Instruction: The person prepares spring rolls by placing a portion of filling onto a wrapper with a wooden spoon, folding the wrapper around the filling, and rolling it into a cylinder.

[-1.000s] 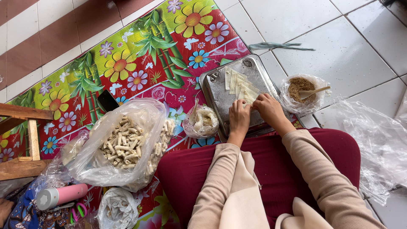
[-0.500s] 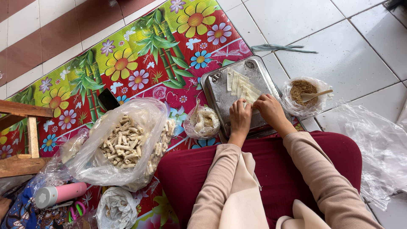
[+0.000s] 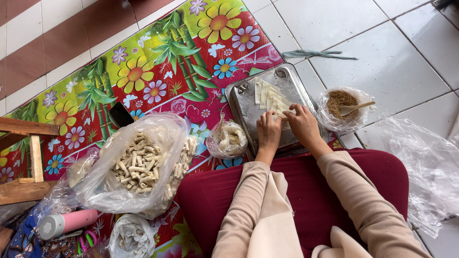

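Already a big bag of rolls (image 3: 138, 165) sits beside your left hand (image 3: 268, 134), while both it and your right hand (image 3: 301, 125) pinch one wrapper (image 3: 283, 111) on the tray (image 3: 248, 112), several more stacked just beyond.

The left hand (image 3: 267, 131) and right hand (image 3: 302, 125) cover whatever lies under their fingers near the metal tray's (image 3: 248, 112) front edge. The wooden frame (image 3: 21, 157) and clear plastic sheet (image 3: 425, 167) run off the picture's edges.
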